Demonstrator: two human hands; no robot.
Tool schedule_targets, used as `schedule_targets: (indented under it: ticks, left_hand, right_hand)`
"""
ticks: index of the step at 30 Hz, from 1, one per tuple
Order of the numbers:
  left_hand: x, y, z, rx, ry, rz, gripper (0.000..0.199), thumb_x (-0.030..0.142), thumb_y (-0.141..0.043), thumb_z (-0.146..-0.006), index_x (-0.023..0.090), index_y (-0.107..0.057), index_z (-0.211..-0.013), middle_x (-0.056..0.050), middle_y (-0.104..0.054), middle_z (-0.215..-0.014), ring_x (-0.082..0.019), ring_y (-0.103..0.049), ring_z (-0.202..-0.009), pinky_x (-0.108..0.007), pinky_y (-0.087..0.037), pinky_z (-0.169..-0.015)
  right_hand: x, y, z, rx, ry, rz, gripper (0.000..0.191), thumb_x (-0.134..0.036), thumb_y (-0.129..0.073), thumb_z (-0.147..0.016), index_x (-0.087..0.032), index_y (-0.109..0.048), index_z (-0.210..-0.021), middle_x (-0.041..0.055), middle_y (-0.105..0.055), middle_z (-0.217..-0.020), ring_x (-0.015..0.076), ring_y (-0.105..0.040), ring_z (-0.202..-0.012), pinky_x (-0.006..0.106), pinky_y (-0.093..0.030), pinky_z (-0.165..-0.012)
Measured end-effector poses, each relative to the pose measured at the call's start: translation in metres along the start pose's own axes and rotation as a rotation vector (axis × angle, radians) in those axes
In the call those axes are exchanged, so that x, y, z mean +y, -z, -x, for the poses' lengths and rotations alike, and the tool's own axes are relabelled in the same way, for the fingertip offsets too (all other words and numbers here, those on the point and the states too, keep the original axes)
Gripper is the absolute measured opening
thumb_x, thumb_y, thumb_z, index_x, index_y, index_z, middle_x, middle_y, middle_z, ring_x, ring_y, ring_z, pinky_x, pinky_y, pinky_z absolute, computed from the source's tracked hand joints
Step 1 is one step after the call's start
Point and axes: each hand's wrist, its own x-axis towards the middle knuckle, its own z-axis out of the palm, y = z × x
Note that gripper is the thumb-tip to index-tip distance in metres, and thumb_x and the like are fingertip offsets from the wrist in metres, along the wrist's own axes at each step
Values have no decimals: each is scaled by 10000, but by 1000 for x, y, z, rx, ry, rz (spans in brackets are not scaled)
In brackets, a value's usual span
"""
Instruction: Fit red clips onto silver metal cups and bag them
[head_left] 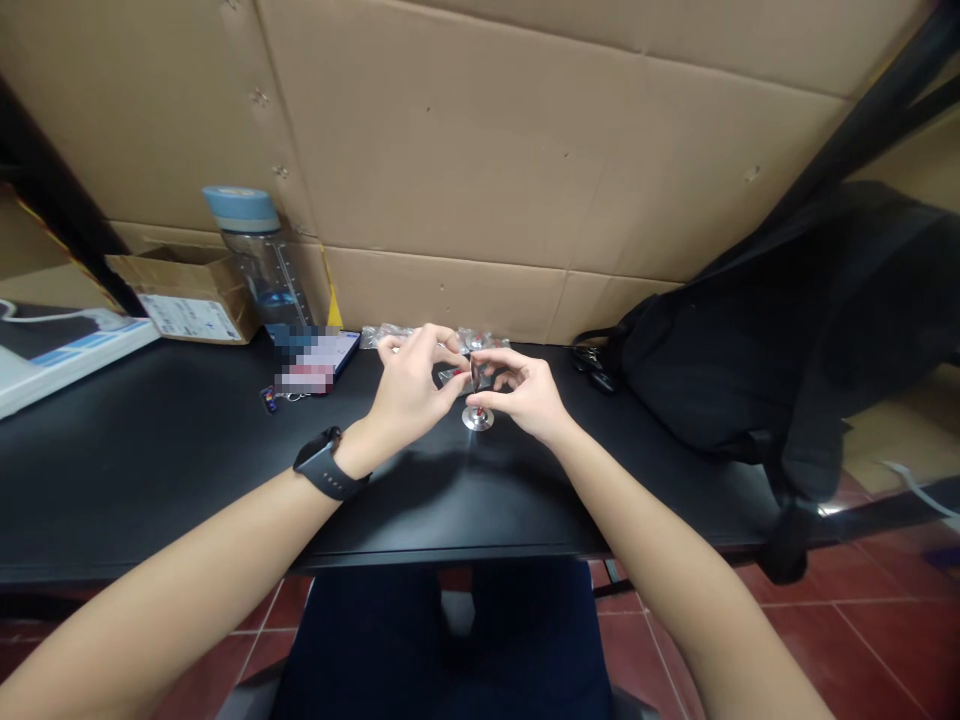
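Head view: how is the metal piece (478, 419) seen?

Near the centre of the frame, over the black table (225, 490), a shiny, silvery round base with a touch of red at its middle is shown. Above it, a thin, dark part is framed by fingertips; whether the two are joined cannot be told.

And the hands?

The left hand (415, 382) is brought in from the lower left, back upward, its fingers bent and its thumb aimed rightward. A black watch (330, 463) is worn on that wrist. The right hand (525, 393) is brought in from the lower right, its fingers curled leftward.

How is each grip set?

By the right, the dark part is held between a forefinger above and a thumb below, set apart. The left thumb and forefinger are placed close beside it; whether it is pinched by them cannot be told.

Which way is it pointed?

The dark part is seen nearly edge-on, its long axis upright; the base is faced upward, below it.
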Motion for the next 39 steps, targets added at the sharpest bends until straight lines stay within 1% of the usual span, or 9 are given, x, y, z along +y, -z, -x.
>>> schedule_targets:
  ticks: [3, 6, 12, 19, 23, 28, 32, 36, 39]
  left_hand:
    - [4, -1, 2, 39, -30, -33, 253, 220, -665, -870, 233, -486, -1049, -21, -764, -991, -268, -666, -1098, -438, -277, -929]
    - [5, -3, 4, 35, -62, -61, 234, 247, -673, -886, 231, -507, -1050, -35, -759, -1001, -276, -660, -1125, -441, -272, -934]
    - [2, -4, 4, 47, -116, -70, 245, 223, -649, -906, 227, -495, -1097, -29, -767, -987, -266, -660, -1149, -443, -262, -939]
    - [5, -1, 4, 10, -99, -46, 280, 220, -644, -902, 228, -480, -1130, -26, -766, -1015, -261, -662, -1131, -436, -262, -946]
    - [4, -2, 5, 3, -108, 7, 287, 233, -648, -905, 237, -478, -1136, -24, -761, -1024, -264, -644, -1170, -428, -274, -955]
    - [3, -1, 4, 9, -55, 27, 295, 251, -654, -901, 235, -489, -1144, -44, -746, -1068, -264, -649, -1140, -431, -284, -964]
    - [7, 0, 2, -23, -13, 3, 259, 249, -654, -892, 235, -509, -1107, -42, -737, -1025, -279, -649, -1124, -445, -278, -974]
    - [13, 1, 2, -31, 40, -33, 227, 219, -641, -884, 228, -507, -1067, -45, -736, -981, -284, -645, -1096, -456, -276, -968]
    - [15, 3, 1, -39, 91, 11, 242, 189, -641, -862, 235, -480, -1038, -16, -732, -959, -269, -668, -1064, -457, -298, -972]
  right_hand:
    - [2, 0, 0, 30, -29, -49, 609, -371, -966, -540, -224, -779, -1100, 71, -742, -1059, 212, -644, -903, 304, -524, -678]
    - [4, -1, 1, 44, -69, -142, 587, -373, -960, -560, -226, -773, -1098, 70, -740, -1079, 208, -649, -933, 318, -544, -748]
    - [7, 1, 1, -33, -99, -221, 579, -313, -962, -570, -258, -767, -1112, 40, -739, -1082, 184, -656, -934, 339, -549, -869]
    - [10, 5, 0, -79, -113, -232, 608, -328, -972, -551, -246, -759, -1115, 43, -753, -1060, 219, -684, -1002, 402, -534, -978]
    - [9, 6, 0, -117, -110, -300, 631, -314, -972, -561, -256, -741, -1145, 48, -748, -1122, 225, -703, -1014, 414, -534, -994]
    - [9, 5, 0, -122, -116, -294, 626, -307, -977, -553, -249, -744, -1131, 53, -749, -1126, 231, -695, -1041, 410, -544, -980]
    - [10, 3, 0, -77, -116, -241, 656, -348, -985, -521, -242, -745, -1122, 57, -751, -1084, 241, -681, -1050, 391, -559, -929]
    - [7, 0, 0, -47, -98, -212, 660, -354, -984, -516, -241, -747, -1122, 55, -742, -1055, 225, -674, -977, 357, -563, -834]
    - [2, 0, 0, -45, -43, -140, 646, -357, -981, -528, -245, -756, -1123, 56, -733, -1058, 206, -653, -898, 328, -545, -742]
